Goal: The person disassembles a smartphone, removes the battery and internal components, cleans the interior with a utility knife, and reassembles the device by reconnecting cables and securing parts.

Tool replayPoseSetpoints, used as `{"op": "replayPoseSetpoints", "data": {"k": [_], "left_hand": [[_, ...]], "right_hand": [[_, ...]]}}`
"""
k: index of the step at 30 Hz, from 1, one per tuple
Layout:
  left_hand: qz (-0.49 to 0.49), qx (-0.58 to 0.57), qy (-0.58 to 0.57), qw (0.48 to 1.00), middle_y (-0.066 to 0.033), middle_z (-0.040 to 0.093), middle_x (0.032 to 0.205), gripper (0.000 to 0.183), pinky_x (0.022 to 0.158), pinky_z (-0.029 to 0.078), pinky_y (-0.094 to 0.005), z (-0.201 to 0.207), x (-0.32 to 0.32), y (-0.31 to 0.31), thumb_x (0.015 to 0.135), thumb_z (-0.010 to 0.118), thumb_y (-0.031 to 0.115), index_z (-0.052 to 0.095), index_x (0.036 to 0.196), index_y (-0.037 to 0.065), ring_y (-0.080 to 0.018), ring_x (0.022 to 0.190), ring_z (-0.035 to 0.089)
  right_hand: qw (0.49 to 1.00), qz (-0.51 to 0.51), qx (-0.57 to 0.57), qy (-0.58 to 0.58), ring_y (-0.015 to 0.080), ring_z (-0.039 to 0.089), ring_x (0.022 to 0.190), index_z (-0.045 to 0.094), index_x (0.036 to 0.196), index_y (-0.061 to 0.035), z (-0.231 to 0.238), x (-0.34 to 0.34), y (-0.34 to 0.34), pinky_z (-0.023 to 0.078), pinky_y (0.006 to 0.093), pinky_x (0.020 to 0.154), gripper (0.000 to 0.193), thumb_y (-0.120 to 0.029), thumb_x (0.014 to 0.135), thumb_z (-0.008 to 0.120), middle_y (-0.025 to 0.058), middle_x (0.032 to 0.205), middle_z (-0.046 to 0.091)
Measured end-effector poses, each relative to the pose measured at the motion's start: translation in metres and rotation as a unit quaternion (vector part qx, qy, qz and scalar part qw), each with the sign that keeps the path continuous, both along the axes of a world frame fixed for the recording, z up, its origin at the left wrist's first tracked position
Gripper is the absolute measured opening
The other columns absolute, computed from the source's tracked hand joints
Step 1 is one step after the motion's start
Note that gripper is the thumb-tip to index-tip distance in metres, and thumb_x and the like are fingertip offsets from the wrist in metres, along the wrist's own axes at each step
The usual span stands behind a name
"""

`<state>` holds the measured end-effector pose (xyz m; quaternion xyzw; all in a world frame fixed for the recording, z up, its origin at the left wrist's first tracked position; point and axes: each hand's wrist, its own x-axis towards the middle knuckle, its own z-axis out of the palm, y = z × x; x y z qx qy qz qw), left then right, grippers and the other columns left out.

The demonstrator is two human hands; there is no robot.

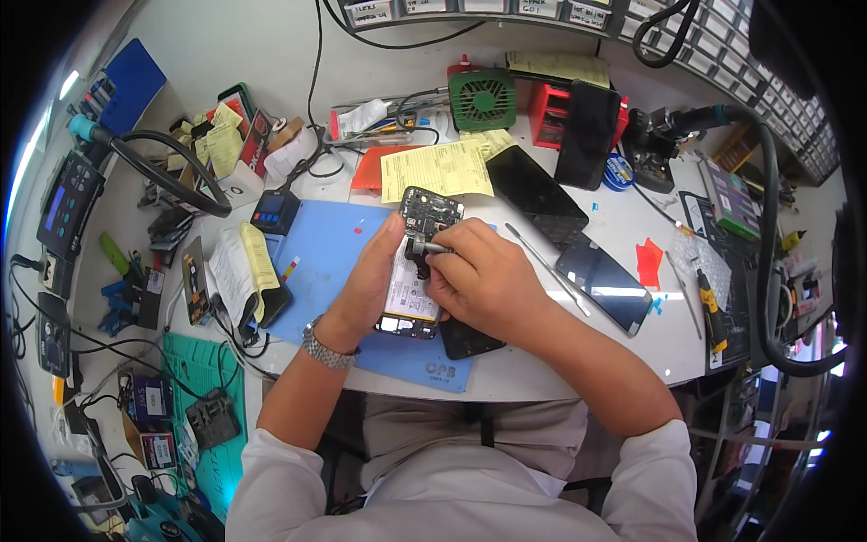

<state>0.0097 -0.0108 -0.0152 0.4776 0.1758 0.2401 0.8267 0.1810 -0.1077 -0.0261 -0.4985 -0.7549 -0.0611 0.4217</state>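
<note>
An opened smartphone (406, 289) with bare circuit board and pale battery is held above a blue work mat (316, 244). My left hand (366, 280), a metal watch on its wrist, grips the phone's left edge. Over the phone's middle, my right hand (483, 275) pinches a slim grey tool (440, 247), mostly hidden by the fingers. Its tip meets a small dark part (418, 257) lying across the battery's upper end. Whether that part is attached, I cannot tell. Partly under my right hand, a black phone panel (474, 341) lies on the mat.
Right of the mat lie a metal pry tool (546, 268), a dark phone screen (603, 285) and a black tablet (537, 197). Yellow paper slips (435, 172) and a green fan (481, 99) stand behind. A thick black hose (768, 226) curves down at right; cables crowd the left.
</note>
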Motion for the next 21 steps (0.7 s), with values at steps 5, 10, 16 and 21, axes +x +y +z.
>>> {"op": "replayPoseSetpoints", "data": {"k": [5,10,16,21], "left_hand": [[-0.044,-0.025,-0.013,0.999,-0.0154,0.073,0.111,0.062,0.069,0.069,-0.0412,0.002,-0.004,0.004,0.116,0.033,0.057,0.056,0.139,0.005,-0.0283,0.088,0.079],[-0.028,-0.064,-0.003,0.998,-0.0162,0.074,0.110,0.065,0.069,0.069,-0.0432,0.006,-0.001,0.007,0.115,0.031,0.059,0.057,0.138,0.004,-0.0304,0.085,0.079],[-0.101,-0.117,0.005,0.988,-0.0175,0.074,0.104,0.067,0.066,0.069,-0.0445,0.006,-0.008,0.014,0.115,0.030,0.060,0.060,0.133,0.003,-0.0313,0.081,0.079],[-0.143,-0.121,0.028,0.982,-0.0229,0.073,0.110,0.065,0.067,0.069,-0.0486,-0.002,-0.013,0.019,0.116,0.028,0.058,0.046,0.150,0.005,-0.0385,0.082,0.079]], "right_hand": [[1.000,0.000,0.025,0.006,0.0344,0.066,0.098,0.064,0.093,0.0013,0.006,-0.002,0.003,0.061,0.0423,0.072,0.022,-0.004,0.076,0.077,0.0170,0.110,0.064],[1.000,0.005,-0.005,0.019,0.0361,0.065,0.104,0.065,0.099,0.0024,0.008,0.000,0.007,0.062,0.0423,0.077,0.024,-0.004,0.078,0.076,0.0176,0.113,0.063],[0.993,0.095,-0.059,-0.032,0.0334,0.066,0.102,0.068,0.102,-0.0006,0.016,0.018,0.003,0.058,0.0428,0.079,0.024,0.000,0.080,0.078,0.0139,0.115,0.066],[0.983,0.101,-0.030,-0.152,0.0333,0.064,0.107,0.067,0.098,0.0040,0.020,0.016,0.002,0.060,0.0397,0.081,0.029,-0.015,0.078,0.076,0.0170,0.114,0.065]]}}
